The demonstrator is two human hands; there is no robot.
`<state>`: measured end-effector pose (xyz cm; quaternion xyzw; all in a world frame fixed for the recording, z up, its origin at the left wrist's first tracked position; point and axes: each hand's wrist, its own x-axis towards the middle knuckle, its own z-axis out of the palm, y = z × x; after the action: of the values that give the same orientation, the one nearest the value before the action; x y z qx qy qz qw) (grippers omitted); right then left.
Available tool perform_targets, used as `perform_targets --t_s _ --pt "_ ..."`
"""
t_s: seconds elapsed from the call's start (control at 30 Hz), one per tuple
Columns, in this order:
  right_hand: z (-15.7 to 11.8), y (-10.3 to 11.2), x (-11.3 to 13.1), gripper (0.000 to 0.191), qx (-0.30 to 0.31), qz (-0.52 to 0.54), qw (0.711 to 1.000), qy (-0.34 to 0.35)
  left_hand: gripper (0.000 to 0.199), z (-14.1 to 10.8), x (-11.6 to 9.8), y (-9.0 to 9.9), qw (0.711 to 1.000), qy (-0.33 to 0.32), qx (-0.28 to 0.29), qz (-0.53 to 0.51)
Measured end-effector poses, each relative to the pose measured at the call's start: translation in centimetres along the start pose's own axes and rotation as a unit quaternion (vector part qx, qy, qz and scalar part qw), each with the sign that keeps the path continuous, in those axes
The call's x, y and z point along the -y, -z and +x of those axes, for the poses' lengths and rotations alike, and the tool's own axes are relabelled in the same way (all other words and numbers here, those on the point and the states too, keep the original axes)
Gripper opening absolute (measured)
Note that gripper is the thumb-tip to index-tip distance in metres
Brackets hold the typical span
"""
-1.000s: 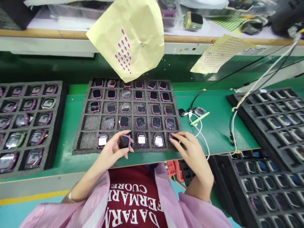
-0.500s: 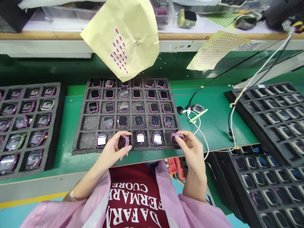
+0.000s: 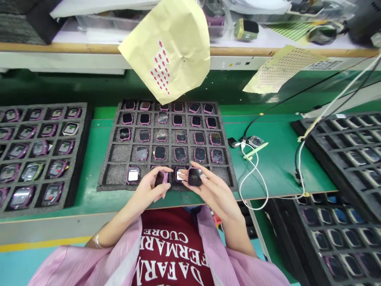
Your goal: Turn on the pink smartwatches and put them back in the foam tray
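Observation:
A dark foam tray [image 3: 114, 153] of purple-framed watch bodies lies on the green bench in front of me. My left hand [image 3: 151, 186] grips a purple watch body [image 3: 161, 178] by its edges over the tray's front row. Beside it, my right hand [image 3: 212, 190] pinches another purple watch body [image 3: 195, 177], its dark screen facing up. Behind the right fingers, a watch with a lit white screen [image 3: 179, 174] is partly covered. Another lit watch [image 3: 133, 175] sits in the front row, left of my left hand. The front-right compartment [image 3: 220, 173] holds no watch.
A second foam tray [image 3: 77, 159] of watches stands at the left, and more watch trays [image 3: 333, 151] are stacked at the right. A white cable [image 3: 253, 204] and a green pen [image 3: 256, 151] lie right of the middle tray. Yellow paper [image 3: 175, 51] hangs from the shelf.
My right hand has lifted the watch out of the front-right compartment and carried it left, close to my left hand. The left hand still holds its watch. The camera view has shifted slightly.

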<state>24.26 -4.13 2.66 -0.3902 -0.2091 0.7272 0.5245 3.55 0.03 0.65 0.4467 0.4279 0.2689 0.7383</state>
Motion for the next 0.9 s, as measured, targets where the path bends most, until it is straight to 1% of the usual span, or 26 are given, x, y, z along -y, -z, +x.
perform_targets --t_s 0.1,0.17,0.3,0.37,0.5,0.63,0.9 --pt "0.5 0.0 -0.2 0.045 0.023 -0.007 0.999 -0.023 0.039 0.1 0.1 0.1 1.000 -0.012 -0.001 -0.016" --pt "0.9 0.2 -0.6 0.047 0.040 -0.003 0.999 -0.024 0.038 0.1 0.1 0.2 1.000 -0.019 0.000 -0.023" --pt "1.5 0.5 -1.5 0.036 0.067 -0.005 0.998 0.011 0.032 0.0 -0.1 0.3 1.000 -0.017 0.016 -0.010" --pt "1.7 0.6 -1.8 0.033 0.065 -0.014 0.998 0.015 0.031 -0.2 -0.2 0.3 1.000 -0.013 0.026 0.003" --pt "1.5 0.4 -1.8 0.035 0.069 -0.025 0.997 -0.001 0.035 -0.3 -0.2 0.2 0.999 -0.013 0.022 0.019" --pt "1.3 0.1 -1.7 0.036 0.059 -0.033 0.998 -0.006 0.039 0.0 -0.1 0.1 0.999 -0.028 0.033 0.004" --pt "1.3 -0.1 -1.8 0.036 0.040 -0.059 0.997 -0.006 0.037 0.3 0.0 -0.1 0.998 -0.045 0.035 -0.019"
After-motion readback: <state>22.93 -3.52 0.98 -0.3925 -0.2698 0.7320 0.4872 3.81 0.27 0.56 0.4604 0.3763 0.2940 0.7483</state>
